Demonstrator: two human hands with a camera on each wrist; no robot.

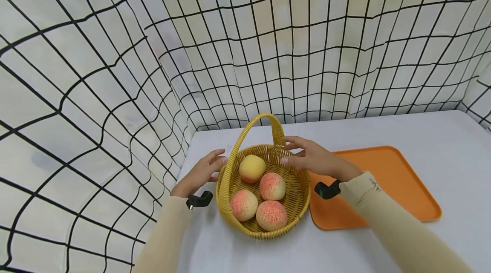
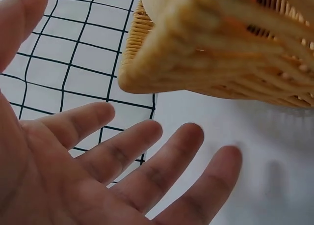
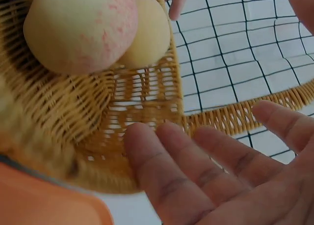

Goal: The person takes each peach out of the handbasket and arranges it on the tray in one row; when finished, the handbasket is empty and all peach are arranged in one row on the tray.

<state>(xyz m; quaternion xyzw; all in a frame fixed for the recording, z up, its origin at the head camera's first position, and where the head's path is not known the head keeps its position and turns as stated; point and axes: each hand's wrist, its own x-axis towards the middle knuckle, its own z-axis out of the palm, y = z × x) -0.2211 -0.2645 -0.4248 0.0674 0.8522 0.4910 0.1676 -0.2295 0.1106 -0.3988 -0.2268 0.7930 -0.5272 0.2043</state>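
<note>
A yellow woven basket point(image 1: 281, 234) with a tall arched handle point(image 1: 271, 116) stands on the white table. Several peaches lie inside it: a yellowish peach point(image 1: 252, 168) at the back and pinker ones, such as the front peach point(image 1: 271, 215). My left hand point(image 1: 202, 171) is at the basket's left side; in the left wrist view its fingers point(image 2: 179, 158) are spread, with a gap to the wicker. Over the right rim, close to the handle's far end, hovers my right hand point(image 1: 312, 157). Its fingers are extended; whether the fingertips point(image 3: 140, 136) touch the wicker I cannot tell.
An orange tray point(image 1: 400, 183) lies flat to the right of the basket, partly under my right forearm. White cloth walls with a black grid point(image 1: 291, 64) rise behind the table and along its left side. Both wrists carry small black devices.
</note>
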